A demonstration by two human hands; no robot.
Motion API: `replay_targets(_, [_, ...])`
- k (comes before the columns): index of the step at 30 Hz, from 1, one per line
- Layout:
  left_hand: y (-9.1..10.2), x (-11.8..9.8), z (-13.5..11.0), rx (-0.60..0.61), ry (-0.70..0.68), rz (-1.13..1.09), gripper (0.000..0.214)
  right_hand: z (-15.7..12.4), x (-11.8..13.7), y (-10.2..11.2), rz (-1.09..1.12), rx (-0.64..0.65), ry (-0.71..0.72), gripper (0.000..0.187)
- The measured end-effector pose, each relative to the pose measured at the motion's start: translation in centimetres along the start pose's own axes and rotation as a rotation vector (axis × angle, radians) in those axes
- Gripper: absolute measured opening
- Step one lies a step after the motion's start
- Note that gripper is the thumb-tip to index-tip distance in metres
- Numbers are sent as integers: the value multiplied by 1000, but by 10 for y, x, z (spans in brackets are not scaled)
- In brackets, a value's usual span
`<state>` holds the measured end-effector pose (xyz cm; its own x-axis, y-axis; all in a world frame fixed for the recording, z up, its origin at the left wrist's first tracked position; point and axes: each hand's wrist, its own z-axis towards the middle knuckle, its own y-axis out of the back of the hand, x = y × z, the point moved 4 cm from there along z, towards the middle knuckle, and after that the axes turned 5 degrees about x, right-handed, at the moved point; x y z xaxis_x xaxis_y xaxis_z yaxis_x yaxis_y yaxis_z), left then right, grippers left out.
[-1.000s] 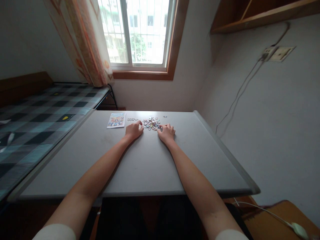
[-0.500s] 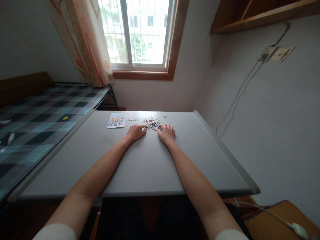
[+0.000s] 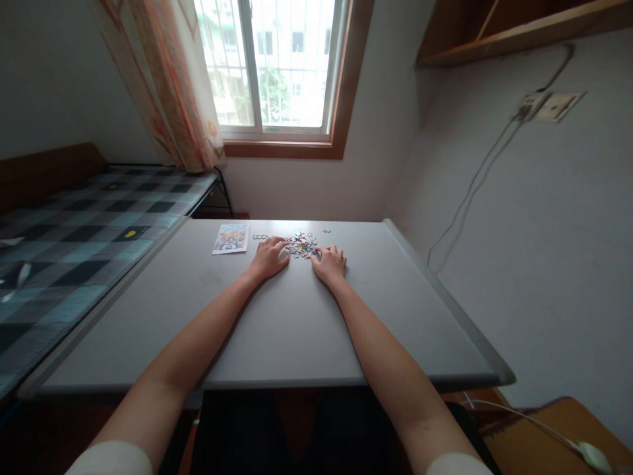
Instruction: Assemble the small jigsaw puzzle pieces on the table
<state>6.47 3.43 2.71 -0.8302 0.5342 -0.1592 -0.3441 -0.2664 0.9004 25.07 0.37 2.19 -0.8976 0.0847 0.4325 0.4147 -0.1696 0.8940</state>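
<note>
A loose heap of small, many-coloured jigsaw puzzle pieces (image 3: 301, 245) lies toward the far side of the grey-white table. At the heap's left edge rests my left hand (image 3: 270, 257), its thumb and fingers apart and its fingertips at the nearest pieces. My right hand (image 3: 330, 262) lies at the right edge with fingers curled and thumb and index finger close together; whatever is between them is too small to make out. Partly behind my left hand is a short row of pieces (image 3: 260, 237). A picture card (image 3: 231, 239) with a colourful print lies farther left.
A few separate pieces (image 3: 327, 231) lie right of the heap. The table (image 3: 297, 330) stands between a bed with a checked cover (image 3: 99, 218) and the right wall. Behind it is a window (image 3: 291, 66) with a curtain (image 3: 173, 86). A cable (image 3: 467, 194) hangs from a wall socket.
My left hand has shifted slightly away from me and its fingers have spread, now covering part of the short row. My right hand has stayed in place.
</note>
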Motion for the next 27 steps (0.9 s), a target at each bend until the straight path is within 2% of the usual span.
replay_targets(5, [-5, 1, -1, 47, -13, -22, 37, -1, 1, 1, -4, 18, -12, 36])
replay_targets(16, [-2, -2, 0, 126, 13, -52, 31, -1, 1, 1, 1, 15, -11, 35])
replay_targets(23, [0, -2, -1, 58, -17, -24, 28, -1, 1, 0, -5, 18, -8, 35])
replay_targets(27, [-1, -2, -1, 68, -6, -3, 28, -1, 1, 1, 4, 12, -1, 35])
